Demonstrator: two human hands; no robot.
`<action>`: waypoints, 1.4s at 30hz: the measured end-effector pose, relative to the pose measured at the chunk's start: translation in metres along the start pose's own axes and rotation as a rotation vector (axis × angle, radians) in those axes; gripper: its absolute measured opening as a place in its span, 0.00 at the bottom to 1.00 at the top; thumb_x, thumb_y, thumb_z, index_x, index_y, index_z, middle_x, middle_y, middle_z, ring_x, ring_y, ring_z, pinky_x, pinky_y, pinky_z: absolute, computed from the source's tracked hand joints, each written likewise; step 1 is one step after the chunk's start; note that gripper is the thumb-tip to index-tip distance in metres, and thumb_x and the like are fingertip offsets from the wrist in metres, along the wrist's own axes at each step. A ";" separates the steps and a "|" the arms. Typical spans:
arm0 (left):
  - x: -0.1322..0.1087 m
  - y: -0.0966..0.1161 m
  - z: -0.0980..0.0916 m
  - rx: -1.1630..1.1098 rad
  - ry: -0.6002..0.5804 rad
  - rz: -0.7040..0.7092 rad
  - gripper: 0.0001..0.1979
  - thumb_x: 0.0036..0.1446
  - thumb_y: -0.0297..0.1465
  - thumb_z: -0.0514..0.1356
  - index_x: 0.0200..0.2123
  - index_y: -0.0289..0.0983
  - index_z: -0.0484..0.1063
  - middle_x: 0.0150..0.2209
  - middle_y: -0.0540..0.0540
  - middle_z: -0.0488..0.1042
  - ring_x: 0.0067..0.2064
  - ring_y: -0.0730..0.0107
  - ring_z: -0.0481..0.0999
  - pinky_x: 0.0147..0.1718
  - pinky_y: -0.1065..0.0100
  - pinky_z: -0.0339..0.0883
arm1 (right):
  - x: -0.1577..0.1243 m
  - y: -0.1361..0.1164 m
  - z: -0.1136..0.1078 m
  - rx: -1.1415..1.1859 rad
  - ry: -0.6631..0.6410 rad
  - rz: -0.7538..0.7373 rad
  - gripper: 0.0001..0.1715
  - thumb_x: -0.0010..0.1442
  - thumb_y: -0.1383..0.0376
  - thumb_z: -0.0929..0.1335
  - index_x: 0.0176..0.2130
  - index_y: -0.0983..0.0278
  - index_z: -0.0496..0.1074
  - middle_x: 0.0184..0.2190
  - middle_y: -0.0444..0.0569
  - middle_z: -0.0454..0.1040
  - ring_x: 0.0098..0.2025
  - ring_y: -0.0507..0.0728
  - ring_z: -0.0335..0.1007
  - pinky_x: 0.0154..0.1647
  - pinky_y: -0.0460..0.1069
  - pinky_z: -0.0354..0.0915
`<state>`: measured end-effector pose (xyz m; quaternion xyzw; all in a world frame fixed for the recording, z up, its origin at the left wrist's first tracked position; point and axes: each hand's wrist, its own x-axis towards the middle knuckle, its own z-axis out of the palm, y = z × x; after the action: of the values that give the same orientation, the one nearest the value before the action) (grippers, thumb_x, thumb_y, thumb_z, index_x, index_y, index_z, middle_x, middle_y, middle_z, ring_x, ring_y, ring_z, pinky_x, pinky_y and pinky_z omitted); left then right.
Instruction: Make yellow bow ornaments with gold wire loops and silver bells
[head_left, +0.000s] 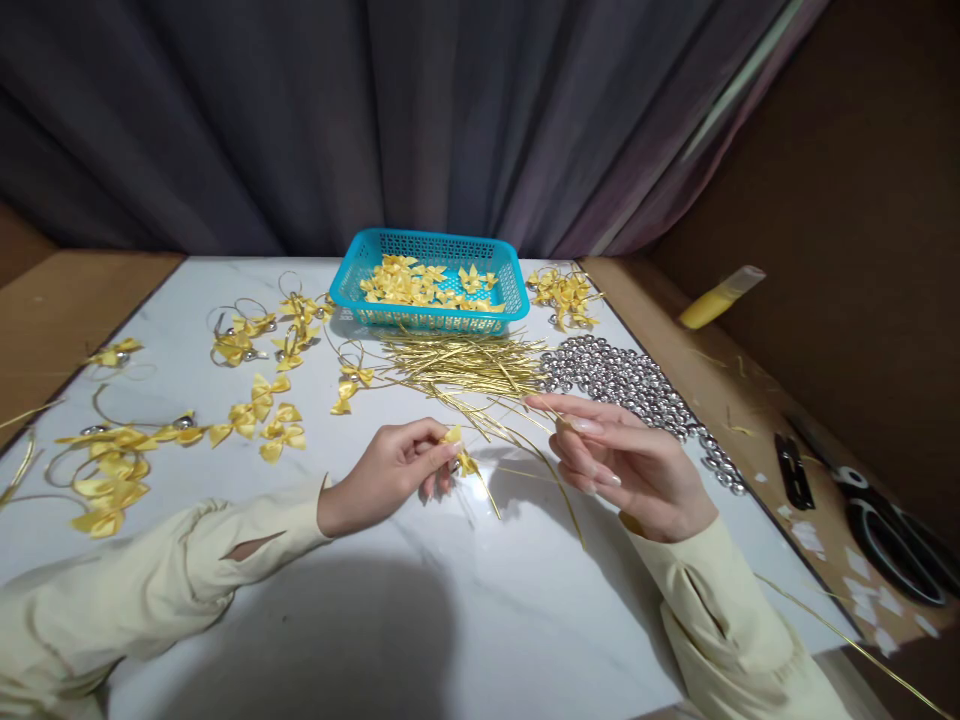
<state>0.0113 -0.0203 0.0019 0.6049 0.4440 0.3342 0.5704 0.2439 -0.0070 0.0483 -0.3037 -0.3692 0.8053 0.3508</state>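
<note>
My left hand (409, 460) pinches a yellow ribbon bow (466, 462) between thumb and fingers, with a small silver bell partly showing beside it. A short gold strand slants down from that bow. My right hand (619, 455), to the right, has thumb and forefinger closed on a thin gold wire (551, 405). How far that wire runs between the hands is hard to make out. Just beyond both hands lies a heap of gold wires (469, 362). A spread of silver bells (622, 380) sits behind my right hand.
A blue basket (431, 318) of yellow bows stands at the back. Finished-looking bows with wire loops (112, 470) lie on the left; more bows (566, 295) are at the back right. Scissors (892, 540), a black cutter (793, 470), a yellow tube (720, 298) and paper scraps lie right.
</note>
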 end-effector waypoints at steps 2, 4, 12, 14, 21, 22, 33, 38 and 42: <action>0.000 0.000 -0.001 0.019 0.012 0.015 0.11 0.57 0.35 0.55 0.27 0.34 0.66 0.22 0.50 0.71 0.21 0.78 0.67 0.21 0.75 0.64 | 0.001 0.000 0.004 0.038 -0.005 0.013 0.20 0.53 0.69 0.66 0.47 0.63 0.73 0.19 0.42 0.66 0.17 0.46 0.53 0.20 0.43 0.63; 0.000 -0.001 -0.001 0.024 0.033 0.034 0.11 0.57 0.35 0.55 0.28 0.33 0.67 0.24 0.50 0.70 0.22 0.78 0.68 0.23 0.74 0.65 | 0.001 0.001 0.007 0.048 -0.019 0.024 0.22 0.52 0.69 0.66 0.48 0.61 0.72 0.23 0.44 0.69 0.18 0.47 0.54 0.23 0.44 0.65; -0.001 0.000 0.003 -0.100 0.047 0.111 0.10 0.57 0.35 0.56 0.31 0.34 0.67 0.41 0.41 0.73 0.39 0.69 0.73 0.34 0.69 0.71 | 0.006 0.012 0.011 0.010 -0.131 0.040 0.38 0.56 0.67 0.67 0.61 0.53 0.51 0.35 0.45 0.74 0.23 0.49 0.65 0.37 0.53 0.67; -0.002 0.000 0.003 -0.047 0.057 0.122 0.10 0.58 0.35 0.55 0.32 0.33 0.68 0.36 0.43 0.74 0.35 0.71 0.73 0.33 0.70 0.70 | 0.006 0.012 0.011 -0.003 -0.149 0.027 0.36 0.58 0.67 0.65 0.61 0.54 0.50 0.35 0.45 0.74 0.23 0.48 0.65 0.35 0.52 0.67; -0.007 -0.003 0.001 0.146 0.068 0.166 0.09 0.59 0.32 0.54 0.29 0.34 0.66 0.21 0.52 0.68 0.23 0.77 0.69 0.24 0.74 0.63 | 0.007 0.021 0.022 -0.410 -0.040 -0.033 0.39 0.62 0.64 0.62 0.64 0.54 0.38 0.32 0.46 0.73 0.18 0.46 0.54 0.22 0.45 0.59; -0.007 -0.004 0.002 0.152 0.058 0.168 0.08 0.59 0.32 0.53 0.29 0.34 0.66 0.21 0.52 0.69 0.22 0.77 0.68 0.23 0.75 0.62 | 0.007 0.024 0.023 -0.506 -0.015 -0.070 0.39 0.62 0.64 0.63 0.64 0.54 0.38 0.31 0.46 0.73 0.19 0.47 0.54 0.21 0.44 0.58; -0.006 -0.006 0.003 0.036 -0.065 0.169 0.09 0.60 0.32 0.53 0.31 0.34 0.67 0.21 0.51 0.69 0.20 0.78 0.68 0.20 0.76 0.65 | 0.017 0.048 0.025 -0.904 0.081 -0.300 0.38 0.60 0.64 0.64 0.64 0.55 0.43 0.32 0.45 0.70 0.23 0.49 0.56 0.23 0.47 0.58; -0.006 -0.006 0.003 0.039 -0.062 0.169 0.09 0.60 0.33 0.53 0.31 0.33 0.67 0.20 0.51 0.69 0.19 0.78 0.68 0.19 0.75 0.65 | 0.017 0.050 0.027 -0.854 0.093 -0.291 0.40 0.60 0.65 0.64 0.64 0.53 0.40 0.28 0.44 0.70 0.23 0.50 0.57 0.20 0.46 0.58; -0.007 -0.006 0.003 0.048 -0.075 0.173 0.09 0.60 0.33 0.53 0.31 0.34 0.67 0.20 0.51 0.69 0.19 0.78 0.68 0.19 0.75 0.66 | 0.017 0.051 0.028 -0.845 0.103 -0.281 0.42 0.60 0.65 0.64 0.64 0.51 0.39 0.30 0.45 0.70 0.23 0.50 0.58 0.18 0.45 0.59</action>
<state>0.0106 -0.0278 -0.0039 0.6666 0.3762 0.3485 0.5409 0.1963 -0.0287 0.0180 -0.4068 -0.6855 0.5122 0.3198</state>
